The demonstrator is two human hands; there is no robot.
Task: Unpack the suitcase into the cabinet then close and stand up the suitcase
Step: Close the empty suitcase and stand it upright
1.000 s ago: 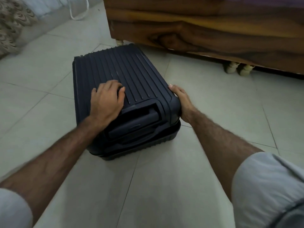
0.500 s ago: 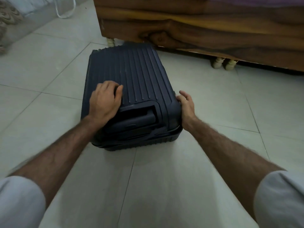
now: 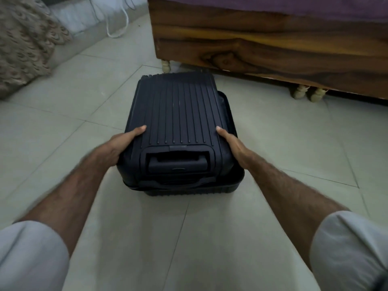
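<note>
**Both hands clasp the suitcase lid on the tiled floor**

A dark navy ribbed hard-shell suitcase (image 3: 180, 122) lies flat on the pale tiled floor (image 3: 63, 127), just in front of a wooden bed frame (image 3: 273, 49). Its upper shell sits askew over the lower one, whose rim shows along the right side. The left hand (image 3: 123, 143) grips the lid's left edge, thumb on top; the right hand (image 3: 231, 143) grips the right edge likewise. The recessed handle (image 3: 178, 163) faces the person.
</note>
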